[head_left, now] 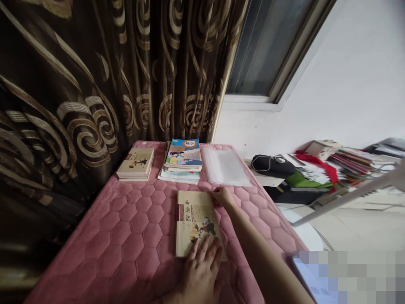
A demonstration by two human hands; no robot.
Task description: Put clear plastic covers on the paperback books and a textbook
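A cream book point(199, 223) with Chinese characters and a small painted figure on its cover lies face up on the pink quilted surface in front of me. My left hand point(203, 264) rests flat across the lower part of its cover, fingers apart. At the book's upper right corner, my right hand point(221, 196) has its fingers closed on the edge; the fingertips are partly hidden. Beyond it lie a stack of clear plastic covers point(226, 166), a pile of textbooks topped by a blue one point(184, 153), and a pile of cream books point(135, 164).
A dark patterned curtain point(152, 76) hangs along the left and back. Right of the pink quilted surface point(126, 236) are a white bar point(351, 196), a black pouch point(272, 164) and heaped papers and books point(351, 162). A blurred-out patch covers the lower right corner.
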